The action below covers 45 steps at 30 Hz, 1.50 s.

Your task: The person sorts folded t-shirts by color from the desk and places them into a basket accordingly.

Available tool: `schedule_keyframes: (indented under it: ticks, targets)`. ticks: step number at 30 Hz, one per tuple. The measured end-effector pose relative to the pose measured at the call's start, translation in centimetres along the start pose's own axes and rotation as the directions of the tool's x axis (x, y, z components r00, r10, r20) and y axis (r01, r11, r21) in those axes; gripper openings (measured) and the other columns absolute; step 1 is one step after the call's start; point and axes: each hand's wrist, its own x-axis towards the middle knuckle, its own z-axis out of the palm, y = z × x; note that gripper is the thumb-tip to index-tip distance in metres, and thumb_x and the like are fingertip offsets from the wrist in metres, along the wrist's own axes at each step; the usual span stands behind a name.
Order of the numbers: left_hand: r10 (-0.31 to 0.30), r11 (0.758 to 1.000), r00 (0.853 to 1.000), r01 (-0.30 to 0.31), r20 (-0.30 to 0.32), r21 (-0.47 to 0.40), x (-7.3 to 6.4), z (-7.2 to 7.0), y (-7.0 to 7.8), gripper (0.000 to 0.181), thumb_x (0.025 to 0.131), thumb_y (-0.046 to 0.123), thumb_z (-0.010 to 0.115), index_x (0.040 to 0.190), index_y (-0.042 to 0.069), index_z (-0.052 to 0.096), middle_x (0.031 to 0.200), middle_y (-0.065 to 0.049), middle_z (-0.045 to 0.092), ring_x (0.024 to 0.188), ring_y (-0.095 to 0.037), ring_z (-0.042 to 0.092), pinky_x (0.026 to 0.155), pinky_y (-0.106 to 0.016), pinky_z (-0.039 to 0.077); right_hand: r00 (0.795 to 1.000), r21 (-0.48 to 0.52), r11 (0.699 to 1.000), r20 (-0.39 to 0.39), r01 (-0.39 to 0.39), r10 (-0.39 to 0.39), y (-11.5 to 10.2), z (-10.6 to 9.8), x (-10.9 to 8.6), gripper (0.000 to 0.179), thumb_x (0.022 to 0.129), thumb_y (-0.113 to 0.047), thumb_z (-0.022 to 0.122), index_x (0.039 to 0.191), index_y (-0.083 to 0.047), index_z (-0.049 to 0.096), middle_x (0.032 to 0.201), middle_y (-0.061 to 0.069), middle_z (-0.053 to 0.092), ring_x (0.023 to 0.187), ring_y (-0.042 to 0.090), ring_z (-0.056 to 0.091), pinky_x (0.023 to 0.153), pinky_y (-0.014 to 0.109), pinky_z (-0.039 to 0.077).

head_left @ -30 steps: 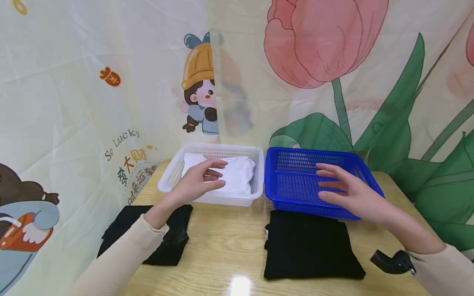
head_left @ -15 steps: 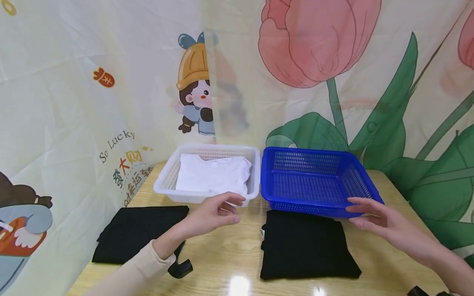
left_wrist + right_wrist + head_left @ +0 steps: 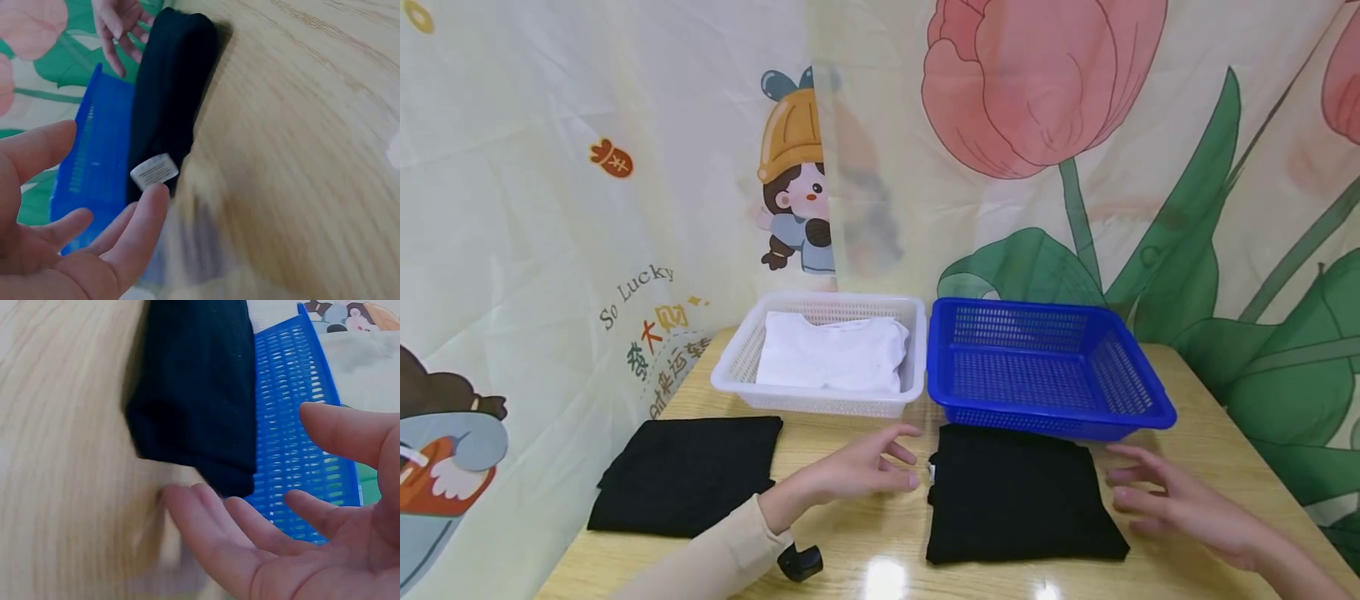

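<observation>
A folded black garment lies on the wooden table in front of the blue basket. My left hand hovers just left of it with fingers spread, near a white label at the garment's edge. On the opposite side, my right hand has its fingers loosely extended beside the garment's right edge. In the right wrist view the fingertips sit low, close to the cloth's folded end. Both hands hold nothing.
Another folded black garment lies at the left of the table. A white basket holding folded white cloth stands at the back, left of the blue basket. A printed curtain hangs behind the table.
Both hands have come back toward the table's front and lowered, from over the baskets to either side of the right black garment. The left hand has also moved right. Garments and baskets stay put.
</observation>
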Motion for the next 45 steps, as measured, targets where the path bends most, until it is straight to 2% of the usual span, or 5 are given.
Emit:
schedule_keyframes:
  ticks: [14, 23, 29, 32, 45]
  targets:
    - [-0.051, 0.992, 0.998, 0.053, 0.019, -0.117, 2.6, 2.6, -0.5, 0.08, 0.098, 0.018, 0.078, 0.164, 0.019, 0.033, 0.14, -0.016, 0.057, 0.118, -0.025, 0.067, 0.1, -0.044, 0.057, 0.995, 0.159, 0.987, 0.099, -0.016, 0.0, 1.4, 0.3, 1.3, 0.07, 0.116, -0.018, 0.044, 0.167, -0.004, -0.001, 0.157, 0.037, 0.036, 0.132, 0.033, 0.059, 0.103, 0.057, 0.055]
    - [-0.046, 0.992, 0.998, 0.049, 0.032, -0.114, 3.8, 4.2, 0.3, 0.081, 0.096, 0.013, 0.08, 0.164, 0.016, 0.035, 0.125, -0.011, 0.062, 0.103, -0.019, 0.066, 0.089, -0.035, 0.056, 0.998, 0.129, 0.991, 0.053, -0.034, 0.028, 0.7, 3.2, 2.6, 0.072, 0.113, -0.022, 0.051, 0.169, -0.009, 0.007, 0.16, 0.049, 0.006, 0.144, 0.054, 0.036, 0.099, 0.055, 0.055]
    - [-0.03, 0.993, 0.999, 0.033, 0.026, -0.117, 4.1, 4.9, 0.2, 0.086, 0.092, 0.009, 0.083, 0.164, 0.017, 0.036, 0.126, -0.002, 0.065, 0.102, -0.014, 0.063, 0.09, -0.028, 0.052, 1.0, 0.035, 0.999, 0.03, -0.007, 0.006, -0.1, 5.2, 3.2, 0.08, 0.109, -0.02, 0.061, 0.17, -0.014, 0.01, 0.168, 0.035, -0.021, 0.148, 0.069, -0.015, 0.111, 0.086, 0.016]
    - [-0.019, 0.99, 0.999, 0.024, 0.031, -0.136, 4.1, 5.1, 0.1, 0.087, 0.092, 0.007, 0.083, 0.164, 0.018, 0.037, 0.133, 0.0, 0.064, 0.103, -0.015, 0.065, 0.093, -0.029, 0.053, 1.0, 0.018, 1.0, 0.004, 0.02, -0.02, -0.2, 5.7, 3.3, 0.082, 0.107, -0.018, 0.064, 0.17, -0.013, 0.013, 0.171, 0.03, -0.02, 0.149, 0.066, -0.017, 0.113, 0.085, 0.002]
    - [-0.047, 0.961, 0.998, 0.035, -0.038, -0.273, 4.4, 5.9, 0.7, 0.085, 0.087, -0.007, 0.081, 0.158, 0.026, 0.049, 0.136, -0.008, 0.063, 0.125, -0.029, 0.06, 0.101, -0.045, 0.056, 0.996, 0.076, 0.994, -0.057, 0.073, -0.068, 0.3, 6.8, 3.4, 0.08, 0.105, -0.011, 0.066, 0.169, -0.012, 0.018, 0.174, 0.021, -0.02, 0.152, 0.059, -0.023, 0.111, 0.085, -0.008]
